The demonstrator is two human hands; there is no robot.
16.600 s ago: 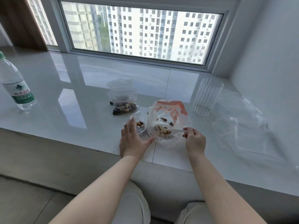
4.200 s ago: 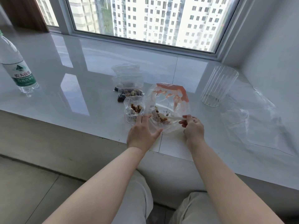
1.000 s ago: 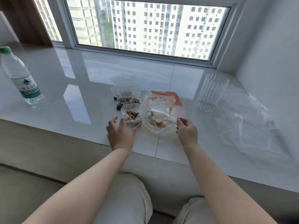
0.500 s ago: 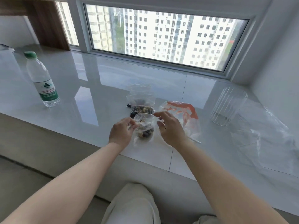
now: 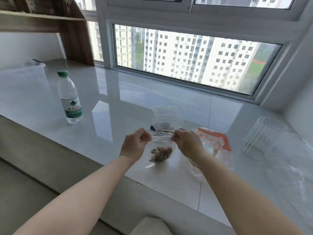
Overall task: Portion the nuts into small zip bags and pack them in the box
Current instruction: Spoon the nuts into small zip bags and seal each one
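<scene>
A small clear zip bag [image 5: 160, 150] with nuts in its bottom hangs above the sill's front edge. My left hand [image 5: 135, 144] pinches the left end of its top strip and my right hand [image 5: 187, 143] pinches the right end, so the strip is stretched between them. Behind the hands lie more small zip bags [image 5: 166, 118], one with dark nuts showing. The large clear bag with orange print [image 5: 216, 145] lies to the right, partly hidden by my right wrist. A ribbed clear plastic box [image 5: 261, 138] stands at the far right.
A water bottle with a green cap [image 5: 70, 98] stands at the left on the glossy white sill [image 5: 118, 102]. Crumpled clear plastic sheet [image 5: 288, 168] lies along the right. A wooden shelf [image 5: 74, 31] stands at the back left, and the window runs behind.
My right hand left the big bag and joined the left on the small zip bag. Both hands lifted it and pulled its top strip taut. The view tilted up.
</scene>
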